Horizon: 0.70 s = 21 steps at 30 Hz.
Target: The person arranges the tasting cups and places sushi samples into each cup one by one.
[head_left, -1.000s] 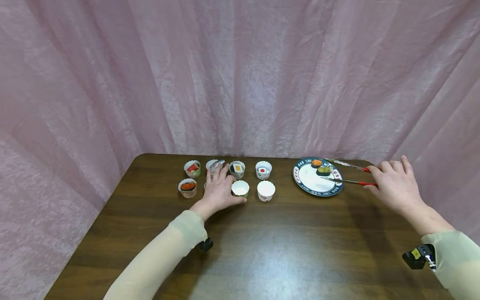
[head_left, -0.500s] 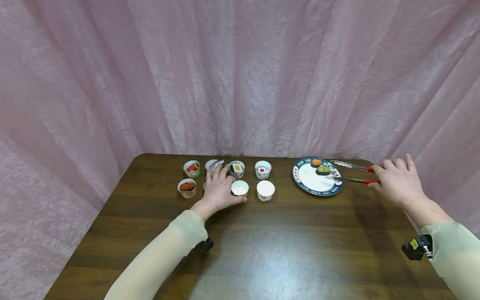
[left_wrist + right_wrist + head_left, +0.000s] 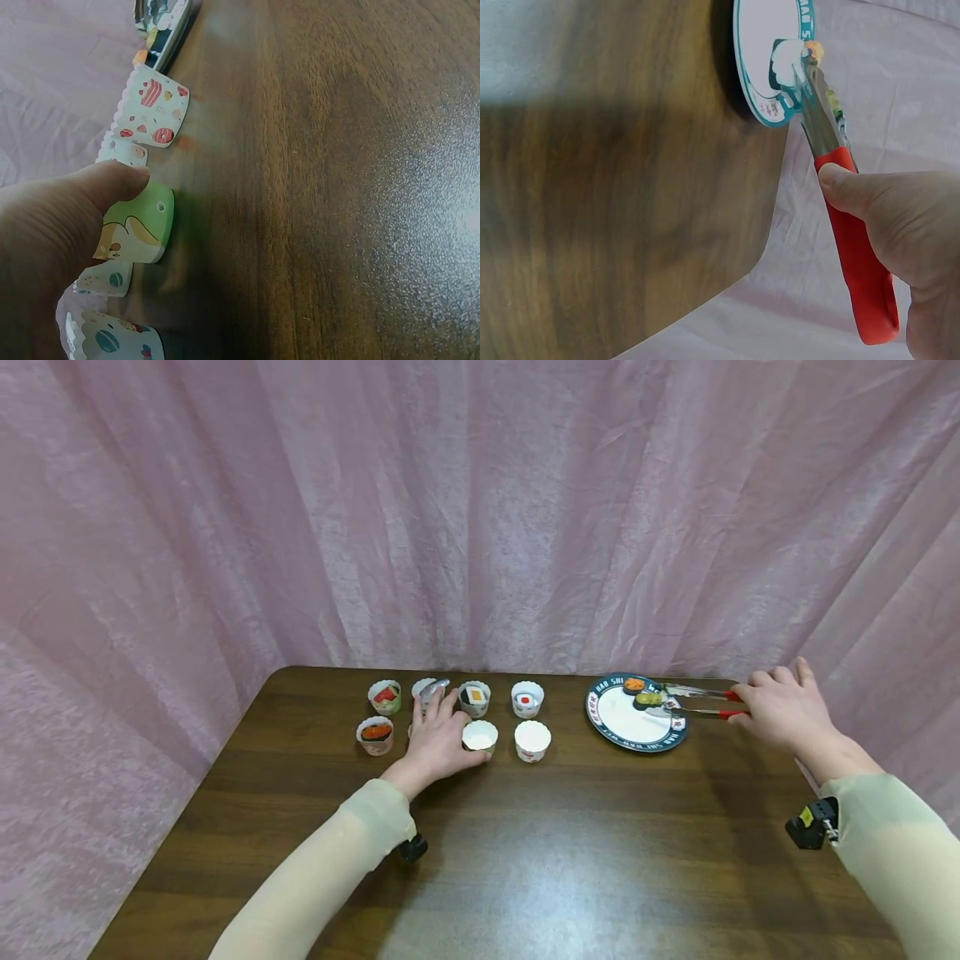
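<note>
In the head view my left hand [image 3: 435, 745] holds a green paper cup [image 3: 480, 738], thumb on its near side; nothing shows inside the cup. The thumb presses the cup's printed wall in the left wrist view. At the right, my right hand [image 3: 789, 712] grips red-handled metal tongs [image 3: 859, 255]. Their tips straddle a toy sushi piece with a green top [image 3: 647, 700], on a blue-rimmed white plate [image 3: 626, 722]. Whether both tips touch the piece I cannot tell. Beside it on the plate lies an orange-topped sushi piece [image 3: 633, 685].
Left of the plate, paper cups hold sushi pieces: red-topped [image 3: 386, 695], orange [image 3: 376, 733], silvery [image 3: 433, 690], yellow-and-white [image 3: 474, 696], and white with a red centre [image 3: 525, 700]. A white cup [image 3: 532, 739] stands in front. My left hand partly hides another cup. A pink curtain [image 3: 480, 527] hangs behind the table.
The tongs have shifted slightly, and their arms have drawn closer together around the green-topped sushi. My right forearm has come inward. My left hand keeps its place at the green cup.
</note>
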{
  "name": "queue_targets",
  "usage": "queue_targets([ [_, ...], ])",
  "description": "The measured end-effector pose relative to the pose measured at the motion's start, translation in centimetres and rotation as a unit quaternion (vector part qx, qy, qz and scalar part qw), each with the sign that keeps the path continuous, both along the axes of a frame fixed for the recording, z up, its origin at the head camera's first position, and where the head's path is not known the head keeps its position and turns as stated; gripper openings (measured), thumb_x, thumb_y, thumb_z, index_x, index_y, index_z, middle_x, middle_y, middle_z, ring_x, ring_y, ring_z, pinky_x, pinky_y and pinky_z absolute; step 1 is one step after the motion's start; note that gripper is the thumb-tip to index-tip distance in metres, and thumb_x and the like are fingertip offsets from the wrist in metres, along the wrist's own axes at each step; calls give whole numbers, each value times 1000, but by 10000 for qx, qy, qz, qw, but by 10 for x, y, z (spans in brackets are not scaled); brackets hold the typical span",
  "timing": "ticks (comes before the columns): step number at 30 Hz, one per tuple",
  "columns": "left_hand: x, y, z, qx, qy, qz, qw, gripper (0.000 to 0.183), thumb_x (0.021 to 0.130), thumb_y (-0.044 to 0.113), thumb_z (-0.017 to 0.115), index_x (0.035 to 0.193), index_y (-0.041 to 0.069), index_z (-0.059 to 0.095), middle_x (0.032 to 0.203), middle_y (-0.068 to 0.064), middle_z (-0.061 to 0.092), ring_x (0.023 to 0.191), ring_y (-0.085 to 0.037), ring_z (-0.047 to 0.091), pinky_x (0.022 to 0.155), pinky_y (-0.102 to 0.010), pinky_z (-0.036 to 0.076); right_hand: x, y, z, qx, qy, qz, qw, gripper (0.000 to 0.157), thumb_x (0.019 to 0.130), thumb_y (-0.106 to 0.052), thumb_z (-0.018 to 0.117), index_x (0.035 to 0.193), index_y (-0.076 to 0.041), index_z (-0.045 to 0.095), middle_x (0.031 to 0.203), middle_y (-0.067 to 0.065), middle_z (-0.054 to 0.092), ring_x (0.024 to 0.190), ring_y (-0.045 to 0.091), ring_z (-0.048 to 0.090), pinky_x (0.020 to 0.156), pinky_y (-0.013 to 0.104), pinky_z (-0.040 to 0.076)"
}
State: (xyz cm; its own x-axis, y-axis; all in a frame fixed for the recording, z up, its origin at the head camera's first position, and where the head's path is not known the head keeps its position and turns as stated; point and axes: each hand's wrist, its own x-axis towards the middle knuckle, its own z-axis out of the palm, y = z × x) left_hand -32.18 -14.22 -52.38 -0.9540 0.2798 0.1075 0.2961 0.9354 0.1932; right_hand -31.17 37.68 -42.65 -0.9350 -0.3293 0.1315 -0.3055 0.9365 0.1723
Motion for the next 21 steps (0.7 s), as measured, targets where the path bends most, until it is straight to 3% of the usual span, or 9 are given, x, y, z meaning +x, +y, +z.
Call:
queue_targets([
  [12, 2, 1, 1, 20, -6, -1, 10000, 68, 78, 70, 75, 123, 19, 71, 166, -12, 26, 155, -37, 8, 119, -65, -2, -14, -5, 3, 41, -382, -24, 9993, 47, 88, -30, 80, 122, 0, 68, 107, 19, 61, 113, 53, 45, 109, 78, 7],
  [21, 1, -1, 2, 40, -64, 10, 10000, 68, 79, 69, 75, 123, 19, 71, 166, -13, 25, 155, -37, 7, 119, -64, -4, -16, -7, 1, 35, -475, 3, 9989, 41, 87, -32, 81, 114, -3, 73, 105, 17, 63, 110, 50, 48, 109, 77, 12],
])
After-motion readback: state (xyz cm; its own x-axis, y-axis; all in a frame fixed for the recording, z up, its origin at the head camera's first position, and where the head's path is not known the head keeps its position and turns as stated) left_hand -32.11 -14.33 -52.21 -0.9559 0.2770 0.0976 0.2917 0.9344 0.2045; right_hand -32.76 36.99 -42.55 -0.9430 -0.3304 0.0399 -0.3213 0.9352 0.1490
